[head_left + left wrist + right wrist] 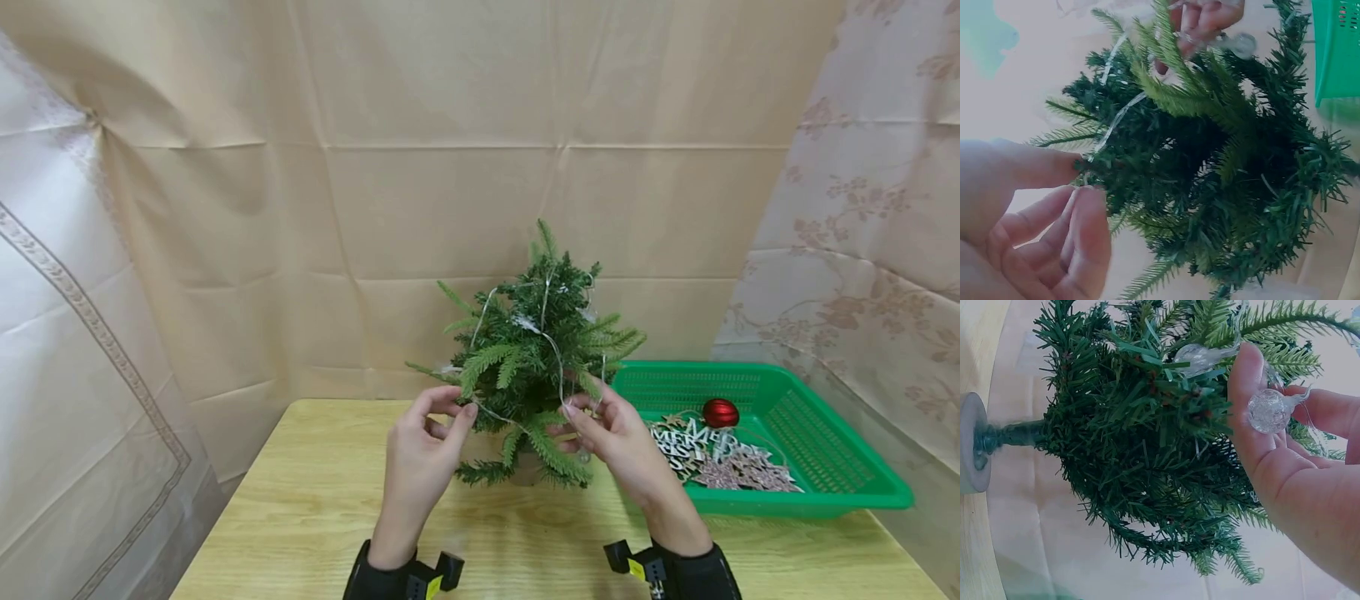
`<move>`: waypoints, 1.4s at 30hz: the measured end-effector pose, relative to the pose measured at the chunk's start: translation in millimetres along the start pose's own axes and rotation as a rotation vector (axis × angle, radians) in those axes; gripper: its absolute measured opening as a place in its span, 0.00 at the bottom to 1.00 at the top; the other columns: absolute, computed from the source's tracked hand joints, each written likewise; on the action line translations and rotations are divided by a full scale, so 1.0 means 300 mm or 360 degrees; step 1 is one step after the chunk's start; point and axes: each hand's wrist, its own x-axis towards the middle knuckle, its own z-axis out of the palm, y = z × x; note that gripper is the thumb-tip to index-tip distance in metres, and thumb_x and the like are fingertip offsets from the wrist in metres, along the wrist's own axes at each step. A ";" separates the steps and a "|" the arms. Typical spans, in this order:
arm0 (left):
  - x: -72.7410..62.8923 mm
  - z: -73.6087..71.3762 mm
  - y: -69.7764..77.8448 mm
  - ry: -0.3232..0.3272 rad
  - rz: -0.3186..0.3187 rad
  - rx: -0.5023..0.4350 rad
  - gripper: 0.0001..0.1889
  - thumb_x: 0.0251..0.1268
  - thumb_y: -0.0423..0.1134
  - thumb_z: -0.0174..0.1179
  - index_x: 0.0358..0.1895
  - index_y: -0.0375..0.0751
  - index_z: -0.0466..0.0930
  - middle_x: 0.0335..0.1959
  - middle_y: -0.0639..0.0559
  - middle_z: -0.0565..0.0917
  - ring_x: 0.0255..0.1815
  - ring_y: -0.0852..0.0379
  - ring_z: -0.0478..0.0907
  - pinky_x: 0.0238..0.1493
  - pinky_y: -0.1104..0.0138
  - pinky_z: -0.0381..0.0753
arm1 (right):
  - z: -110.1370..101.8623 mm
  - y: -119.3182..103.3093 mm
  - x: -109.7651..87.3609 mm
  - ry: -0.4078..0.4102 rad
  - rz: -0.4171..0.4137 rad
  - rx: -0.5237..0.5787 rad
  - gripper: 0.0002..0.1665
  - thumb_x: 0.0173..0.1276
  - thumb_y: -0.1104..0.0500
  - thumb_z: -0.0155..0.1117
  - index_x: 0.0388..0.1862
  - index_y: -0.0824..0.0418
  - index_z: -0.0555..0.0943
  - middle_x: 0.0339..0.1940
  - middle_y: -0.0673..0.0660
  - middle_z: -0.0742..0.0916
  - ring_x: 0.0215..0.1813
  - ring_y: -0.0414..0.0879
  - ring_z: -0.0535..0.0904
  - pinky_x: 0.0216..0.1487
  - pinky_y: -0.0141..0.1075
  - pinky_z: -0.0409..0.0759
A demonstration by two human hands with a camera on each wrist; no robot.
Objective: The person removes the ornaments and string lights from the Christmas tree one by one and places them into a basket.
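A small artificial Christmas tree (517, 354) stands on the table, with a clear-wired string of lights (557, 354) draped over its branches. On the tree's left side, my left hand (424, 442) pinches the light string's wire between thumb and fingertips, close to a branch tip. My right hand (618, 433) holds another stretch of the wire at the front right of the tree. A clear round bulb (1269, 411) hangs against the right thumb in the right wrist view, and a second bulb (1194, 359) lies among the needles nearby.
Right of the tree sits a green plastic basket (840, 433) holding a red ball ornament (721, 412), white letter ornaments (678, 446) and pinkish glittery pieces (750, 471). The wooden table (300, 500) bears both. A beige cloth (420, 208) hangs behind.
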 end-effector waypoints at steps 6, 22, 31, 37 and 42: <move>0.016 0.012 -0.028 -0.0048 0.0012 -0.0141 0.19 0.70 0.42 0.67 0.59 0.43 0.79 0.47 0.51 0.87 0.47 0.54 0.84 0.45 0.63 0.85 | -0.005 0.001 -0.002 -0.0004 0.0042 -0.0025 0.50 0.80 0.59 0.58 0.84 0.60 0.36 0.65 0.71 0.73 0.44 0.50 0.87 0.44 0.42 0.87; 0.045 0.045 -0.071 0.0064 -0.0089 -0.0580 0.21 0.70 0.31 0.65 0.61 0.36 0.70 0.51 0.41 0.77 0.50 0.48 0.76 0.48 0.67 0.82 | -0.013 0.000 -0.009 -0.0050 0.0018 -0.0044 0.49 0.79 0.58 0.58 0.84 0.59 0.38 0.64 0.70 0.73 0.37 0.44 0.86 0.33 0.30 0.81; 0.055 0.036 -0.099 0.0049 -0.0076 -0.0479 0.25 0.74 0.33 0.60 0.71 0.38 0.71 0.63 0.44 0.76 0.52 0.45 0.78 0.53 0.63 0.83 | -0.016 -0.002 -0.010 -0.0102 -0.0010 -0.0061 0.43 0.80 0.58 0.58 0.84 0.57 0.48 0.60 0.65 0.75 0.35 0.42 0.83 0.29 0.28 0.78; 0.053 0.036 -0.092 0.0100 -0.0064 -0.0441 0.21 0.72 0.31 0.62 0.66 0.38 0.77 0.53 0.45 0.82 0.43 0.45 0.81 0.44 0.64 0.86 | -0.017 -0.008 -0.015 -0.0122 0.0009 -0.0017 0.47 0.79 0.59 0.58 0.85 0.58 0.42 0.59 0.60 0.77 0.34 0.41 0.83 0.30 0.28 0.78; 0.049 0.027 -0.078 0.0145 -0.0022 -0.0449 0.12 0.73 0.35 0.63 0.56 0.41 0.84 0.44 0.45 0.84 0.40 0.42 0.81 0.36 0.63 0.86 | -0.021 -0.017 -0.018 -0.0128 0.0019 0.0044 0.50 0.79 0.60 0.59 0.84 0.60 0.37 0.57 0.58 0.79 0.32 0.40 0.82 0.30 0.27 0.79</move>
